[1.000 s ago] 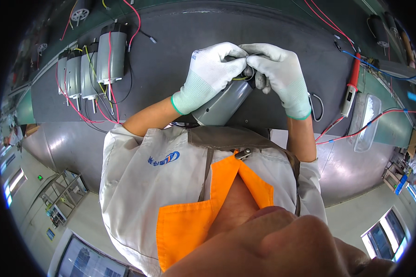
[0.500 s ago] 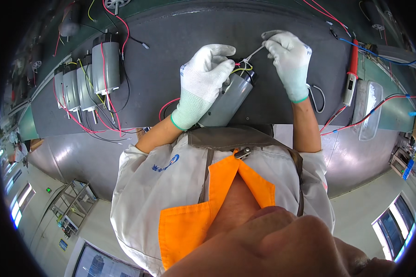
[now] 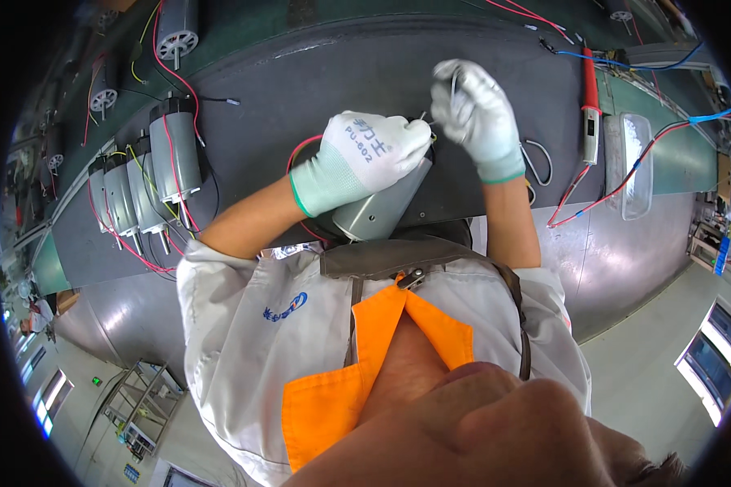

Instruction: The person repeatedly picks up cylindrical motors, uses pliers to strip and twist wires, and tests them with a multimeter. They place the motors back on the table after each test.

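The grey cylindrical metal motor (image 3: 379,209) lies on the dark rubber-matted bench (image 3: 317,81), its near end at the bench's near edge, tilted away from the person. The left hand (image 3: 365,154), in a white knit glove, lies over the motor's far end with its grip pressed down on the casing. The right hand (image 3: 475,114), gloved the same, is raised just beyond and to the right of that end, its grip pinched on something thin, probably a wire lead (image 3: 425,122) or a small tool; which one cannot be told. The step in hand looks like dressing the leads at the motor's terminal end, and the next move likely calls for keeping the casing steady while the thin piece is guided to its place. Against the picture half a second ago, the right hand has drawn closer to the left one, and the left hand has closed lower over the motor's end. Well left of the motor stands a row of similar grey motors with red and yellow wires (image 3: 150,178); well to its right lies a red-handled soldering iron (image 3: 590,101).
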The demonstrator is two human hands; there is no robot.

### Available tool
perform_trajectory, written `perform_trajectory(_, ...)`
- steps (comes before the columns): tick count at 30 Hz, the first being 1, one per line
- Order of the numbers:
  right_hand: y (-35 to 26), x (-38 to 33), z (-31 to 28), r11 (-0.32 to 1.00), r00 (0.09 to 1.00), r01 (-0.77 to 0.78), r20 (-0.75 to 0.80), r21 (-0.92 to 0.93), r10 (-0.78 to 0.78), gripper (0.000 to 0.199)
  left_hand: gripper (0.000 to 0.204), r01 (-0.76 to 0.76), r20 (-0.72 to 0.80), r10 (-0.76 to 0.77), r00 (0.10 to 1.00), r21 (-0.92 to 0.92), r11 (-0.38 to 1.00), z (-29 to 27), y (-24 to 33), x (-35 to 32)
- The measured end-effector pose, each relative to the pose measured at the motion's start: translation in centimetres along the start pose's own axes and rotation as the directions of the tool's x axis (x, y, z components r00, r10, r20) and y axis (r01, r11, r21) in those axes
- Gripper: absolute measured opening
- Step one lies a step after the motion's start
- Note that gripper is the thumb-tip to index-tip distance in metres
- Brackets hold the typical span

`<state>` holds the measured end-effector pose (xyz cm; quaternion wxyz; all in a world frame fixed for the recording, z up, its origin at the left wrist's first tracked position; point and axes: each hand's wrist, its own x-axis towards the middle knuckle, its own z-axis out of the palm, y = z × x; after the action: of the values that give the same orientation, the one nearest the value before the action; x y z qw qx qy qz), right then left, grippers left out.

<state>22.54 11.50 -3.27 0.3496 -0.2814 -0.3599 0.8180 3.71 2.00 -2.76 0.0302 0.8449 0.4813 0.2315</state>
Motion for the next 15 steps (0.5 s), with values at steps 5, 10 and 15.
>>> perform_trajectory(5,-0.3,-5.4,1.5,0.969,0.992,-0.029,-0.129,-0.244,-0.003,0.026,0.025,-0.327,0.246,0.278,0.929,0.184,0.927,-2.2,-2.3,0.5)
perform_trajectory(10,-1.1,-1.1,2.5,0.972,0.997,0.041,-0.061,-0.233,-0.057,0.020,0.035,-0.422,0.257,0.379,0.889,0.140,0.896,-2.4,-1.6,0.3)
perform_trajectory(15,-1.1,1.6,1.9,0.956,0.993,0.114,0.002,-0.270,-0.118,0.023,0.038,-0.394,0.311,0.293,0.904,0.340,0.854,-3.6,-1.0,0.3)
